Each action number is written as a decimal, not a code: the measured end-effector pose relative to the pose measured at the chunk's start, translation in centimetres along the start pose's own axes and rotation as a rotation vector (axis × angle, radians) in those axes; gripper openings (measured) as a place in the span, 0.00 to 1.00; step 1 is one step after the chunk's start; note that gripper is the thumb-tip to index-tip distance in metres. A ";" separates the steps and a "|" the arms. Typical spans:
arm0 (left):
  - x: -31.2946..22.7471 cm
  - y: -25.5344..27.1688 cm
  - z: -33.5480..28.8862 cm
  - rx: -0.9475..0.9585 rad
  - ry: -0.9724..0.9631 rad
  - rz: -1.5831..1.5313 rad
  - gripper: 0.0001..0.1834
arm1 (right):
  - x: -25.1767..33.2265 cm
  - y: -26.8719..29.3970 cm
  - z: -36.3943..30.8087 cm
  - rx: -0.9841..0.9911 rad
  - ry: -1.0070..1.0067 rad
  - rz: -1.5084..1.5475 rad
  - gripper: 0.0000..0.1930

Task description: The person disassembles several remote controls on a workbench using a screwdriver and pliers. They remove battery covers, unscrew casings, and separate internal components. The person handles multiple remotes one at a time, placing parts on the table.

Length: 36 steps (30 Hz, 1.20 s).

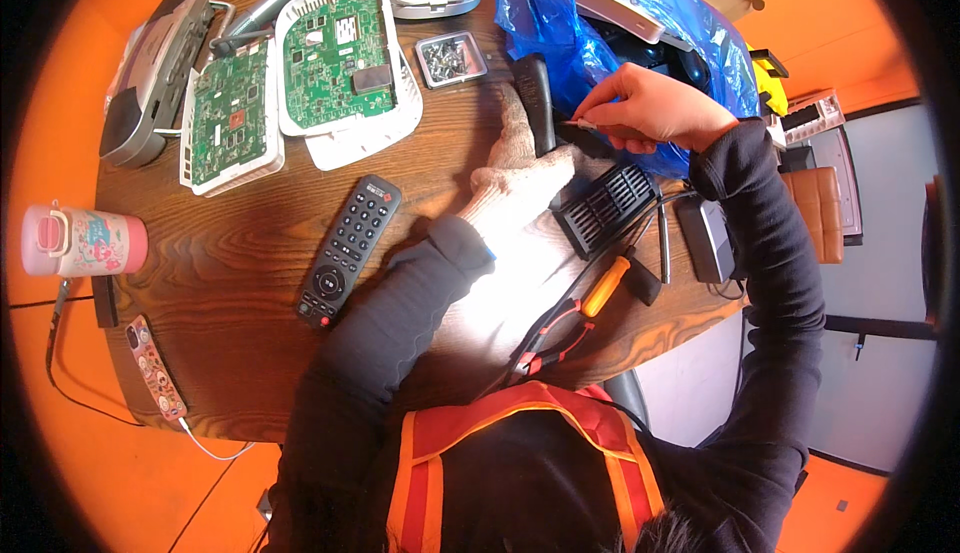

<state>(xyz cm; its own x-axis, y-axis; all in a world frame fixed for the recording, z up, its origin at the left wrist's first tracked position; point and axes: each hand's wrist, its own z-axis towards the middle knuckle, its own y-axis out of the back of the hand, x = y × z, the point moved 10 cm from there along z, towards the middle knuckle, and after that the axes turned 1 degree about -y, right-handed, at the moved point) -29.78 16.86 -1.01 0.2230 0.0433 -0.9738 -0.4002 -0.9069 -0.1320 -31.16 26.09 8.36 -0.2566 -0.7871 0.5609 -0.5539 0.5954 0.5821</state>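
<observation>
My left hand (520, 185), in a whitish knit glove, is closed around a long black plastic piece (535, 98) standing out past its fingers. Just right of that piece, my bare right hand (655, 108) is closed in a pinch. Something small and light shows at its fingertips, too small to name. A black slotted case (605, 211) lies below both hands. Left of my left forearm rests a black remote control (350, 251).
Opened white housings with green circuit boards (335, 63) lie far left, by a small tray of screws (450, 59). A blue plastic bag (540, 13) holds devices at the back. Nearer sit an orange-handled tool (606, 287), red-black pliers (560, 333), a phone (155, 368) and a pink cup (85, 241).
</observation>
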 end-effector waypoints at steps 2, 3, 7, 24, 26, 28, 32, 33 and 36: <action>0.7 0.0 0.2 -0.003 0.066 0.046 0.51 | 0.2 0.3 0.1 0.038 0.021 -0.046 0.13; 0.5 -0.1 0.4 -0.001 0.031 -0.013 0.48 | 0.3 0.5 0.0 0.054 0.029 -0.080 0.13; 0.9 -0.5 0.8 0.060 0.000 -0.389 0.31 | 1.3 0.5 -1.8 -0.037 0.162 -0.259 0.12; 0.0 -2.5 0.2 0.369 0.073 -0.906 0.22 | -1.7 -4.5 -9.1 -1.012 0.694 -0.074 0.21; 0.5 -2.5 0.1 0.357 0.092 -0.866 0.21 | -0.8 -4.1 -9.7 -1.038 0.735 -0.105 0.17; 0.5 -2.6 0.0 0.357 0.093 -0.933 0.20 | -2.0 -2.4 -9.4 -1.057 0.566 0.029 0.09; 1.3 -2.9 -0.3 0.391 0.142 -0.789 0.19 | -4.0 1.9 -9.0 -1.164 0.474 0.277 0.10; 1.7 -2.6 -0.2 0.365 0.176 -0.746 0.19 | -5.2 2.6 -8.3 -1.118 0.448 0.471 0.10; 2.2 -1.8 -0.2 0.285 0.186 -0.716 0.18 | -7.1 3.0 -7.7 -1.097 0.410 0.743 0.11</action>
<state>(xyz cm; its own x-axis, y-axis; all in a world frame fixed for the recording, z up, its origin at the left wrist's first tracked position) -28.40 18.49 -2.87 0.6468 0.4824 -0.5907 -0.3098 -0.5415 -0.7815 -24.91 34.67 10.62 0.1408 -0.2438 0.9596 0.5564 0.8211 0.1270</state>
